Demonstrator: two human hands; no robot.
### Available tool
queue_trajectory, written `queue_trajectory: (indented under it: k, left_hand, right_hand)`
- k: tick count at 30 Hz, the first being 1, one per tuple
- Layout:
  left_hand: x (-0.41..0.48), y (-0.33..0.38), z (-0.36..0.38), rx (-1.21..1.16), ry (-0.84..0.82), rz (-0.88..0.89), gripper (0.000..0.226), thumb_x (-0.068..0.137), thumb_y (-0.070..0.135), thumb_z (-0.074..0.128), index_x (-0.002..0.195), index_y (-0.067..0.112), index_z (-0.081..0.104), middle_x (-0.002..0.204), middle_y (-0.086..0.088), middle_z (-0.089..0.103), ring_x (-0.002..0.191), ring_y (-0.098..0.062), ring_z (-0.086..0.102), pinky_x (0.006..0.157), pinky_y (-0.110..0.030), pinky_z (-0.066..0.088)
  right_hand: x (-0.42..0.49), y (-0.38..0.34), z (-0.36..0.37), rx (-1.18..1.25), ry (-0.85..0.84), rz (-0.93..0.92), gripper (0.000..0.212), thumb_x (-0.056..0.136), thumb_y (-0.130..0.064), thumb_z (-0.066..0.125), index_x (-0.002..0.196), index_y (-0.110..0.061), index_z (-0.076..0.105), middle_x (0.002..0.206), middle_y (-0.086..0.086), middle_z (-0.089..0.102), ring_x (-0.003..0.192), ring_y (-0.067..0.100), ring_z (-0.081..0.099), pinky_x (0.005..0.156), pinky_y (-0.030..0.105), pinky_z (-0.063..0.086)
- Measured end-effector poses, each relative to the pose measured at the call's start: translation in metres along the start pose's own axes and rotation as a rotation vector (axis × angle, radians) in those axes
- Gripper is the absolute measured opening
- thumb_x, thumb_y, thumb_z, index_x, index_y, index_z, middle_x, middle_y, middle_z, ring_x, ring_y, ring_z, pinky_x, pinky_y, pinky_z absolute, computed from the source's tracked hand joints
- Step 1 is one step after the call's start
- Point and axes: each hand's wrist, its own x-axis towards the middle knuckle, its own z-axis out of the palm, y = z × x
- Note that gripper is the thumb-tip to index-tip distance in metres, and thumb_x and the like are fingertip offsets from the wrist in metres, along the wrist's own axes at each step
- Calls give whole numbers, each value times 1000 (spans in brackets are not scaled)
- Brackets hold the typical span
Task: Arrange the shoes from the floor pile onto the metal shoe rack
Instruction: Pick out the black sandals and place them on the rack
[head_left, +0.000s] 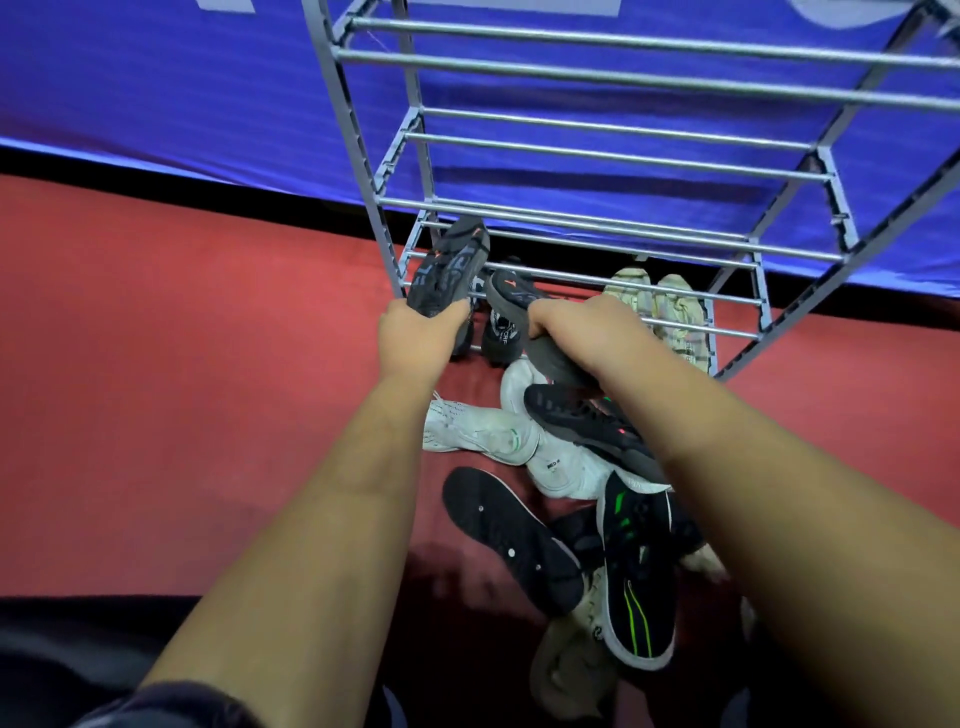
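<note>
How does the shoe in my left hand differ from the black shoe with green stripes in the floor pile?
The held shoe is gripped by the left hand in front of the metal rack's lowest bars; the green-striped shoe lies in the floor pile. The held shoe shows its dark sole with orange marks; the green-striped shoe shows its upper and white sole edge. Both are dark sneakers.

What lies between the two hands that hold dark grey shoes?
Head view: a black shoe with white lettering sits between the left hand and the right hand, on the lowest shelf of the rack.
</note>
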Motion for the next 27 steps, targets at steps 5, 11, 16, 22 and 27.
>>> queue_trajectory:
  k: [5,11,16,22,27]
  left_hand:
    - [7,-2,12,41,12,5,58,79,46,81,119,6,69,119,-13,70,109,-30,67,96,-42,57]
    - [20,3,27,62,128,81,76,79,43,86,138,6,55,132,-9,56,117,-27,58,100,-36,49]
    - [48,5,39,39,140,135,72,80,42,87,137,9,57,131,-7,56,121,-25,57,105,-36,48]
    - [78,7,59,21,149,227,74,83,45,84,141,8,56,136,-7,57,129,-25,55,112,-40,44]
    - [103,11,82,91,168,216,70,85,45,82,133,0,56,133,-12,56,123,-30,55,107,-39,44]
  right_hand:
    - [15,13,10,22,137,-172,48,72,-45,76,110,-18,63,89,-6,69,76,11,65,55,27,41]
    - [50,23,22,24,233,-247,52,74,-39,78,119,-30,54,89,-20,62,75,-3,58,56,21,41]
    - [88,13,35,57,250,-269,47,73,-35,78,113,-33,53,91,-20,63,77,-4,61,57,13,38]
    - [136,4,49,50,260,-263,66,75,-30,79,135,-15,56,115,2,71,103,20,67,75,14,51]
    - [166,5,52,83,279,-270,48,76,-23,80,110,-27,46,99,0,73,81,11,69,54,5,42]
